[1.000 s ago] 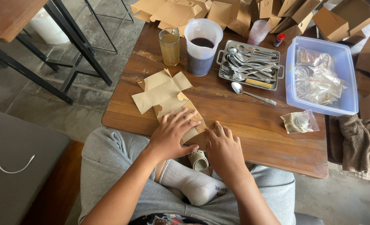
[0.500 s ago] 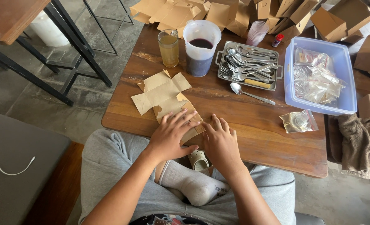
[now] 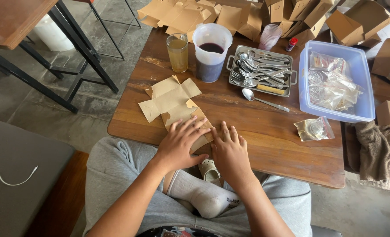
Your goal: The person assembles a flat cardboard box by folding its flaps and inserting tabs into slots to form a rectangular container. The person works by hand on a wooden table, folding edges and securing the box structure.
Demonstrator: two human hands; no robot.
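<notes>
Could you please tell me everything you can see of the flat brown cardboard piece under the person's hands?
The cardboard blank is an unfolded, tan, die-cut sheet that looks like kraft paperboard, with several flaps and notched corners. It lies flat on the wooden table near the front edge, below the glass of yellowish drink. Its far flaps are spread open. The left hand and right hand both press palm-down on its near end, covering that part.

Café-like workroom; wooden table (image 3: 256, 131), cutlery tray (image 3: 261, 70), takeaway boxes (image 3: 247, 17).
</notes>
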